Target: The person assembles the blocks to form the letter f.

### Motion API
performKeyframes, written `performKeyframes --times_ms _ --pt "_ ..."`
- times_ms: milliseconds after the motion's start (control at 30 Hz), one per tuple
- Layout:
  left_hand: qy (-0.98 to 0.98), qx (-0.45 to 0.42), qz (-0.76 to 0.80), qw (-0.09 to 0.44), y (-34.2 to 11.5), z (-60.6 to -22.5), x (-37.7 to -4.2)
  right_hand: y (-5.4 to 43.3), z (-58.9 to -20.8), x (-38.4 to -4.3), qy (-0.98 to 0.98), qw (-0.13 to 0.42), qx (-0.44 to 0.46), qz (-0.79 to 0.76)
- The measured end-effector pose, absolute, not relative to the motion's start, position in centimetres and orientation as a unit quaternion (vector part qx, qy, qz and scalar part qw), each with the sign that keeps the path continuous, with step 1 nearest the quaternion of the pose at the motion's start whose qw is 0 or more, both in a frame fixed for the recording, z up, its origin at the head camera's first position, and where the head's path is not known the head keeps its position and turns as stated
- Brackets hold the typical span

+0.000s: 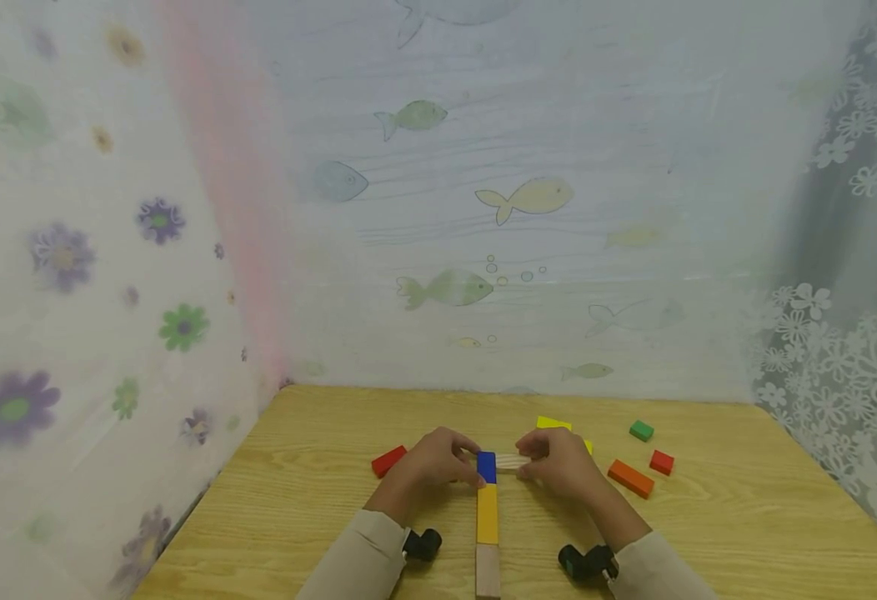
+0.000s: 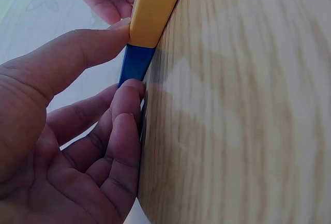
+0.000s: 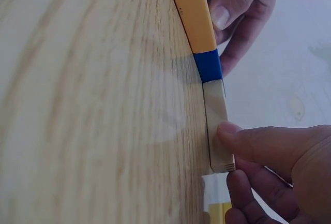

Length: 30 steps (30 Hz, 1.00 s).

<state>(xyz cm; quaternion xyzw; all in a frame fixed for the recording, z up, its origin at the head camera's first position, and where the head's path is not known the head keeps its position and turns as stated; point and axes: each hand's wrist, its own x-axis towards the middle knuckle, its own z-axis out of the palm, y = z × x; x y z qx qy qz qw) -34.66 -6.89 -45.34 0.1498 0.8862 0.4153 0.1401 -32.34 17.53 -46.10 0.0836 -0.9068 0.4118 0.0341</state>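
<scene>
A row of blocks runs away from the person: a plain wooden block nearest, an orange-yellow block in the middle and a blue block at the far end. My left hand pinches the blue block, its thumb by the seam with the orange-yellow one in the left wrist view. From the right, my right hand grips a pale wooden block between thumb and fingers. That block lies crosswise, its inner end against the blue block. The fingers hide part of its outer end.
Behind the right hand are yellow blocks, partly covered. Further right lie an orange block, a small red block and a small green block. Another red block sits left of the left hand. A patterned curtain backs the table.
</scene>
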Motion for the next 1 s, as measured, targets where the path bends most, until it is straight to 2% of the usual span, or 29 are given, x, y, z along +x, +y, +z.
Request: performKeyframes --times_ms 600,1000 --pt "0.884 0.152 0.419 0.138 -7.01 -45.56 -34.6 18.44 -46.68 -32.97 -0.898 0.005 0.075 0.433" --pt "0.885 0.145 0.42 0.141 -6.93 -45.61 -34.64 18.45 -46.54 -32.77 -0.901 0.004 0.08 0.426"
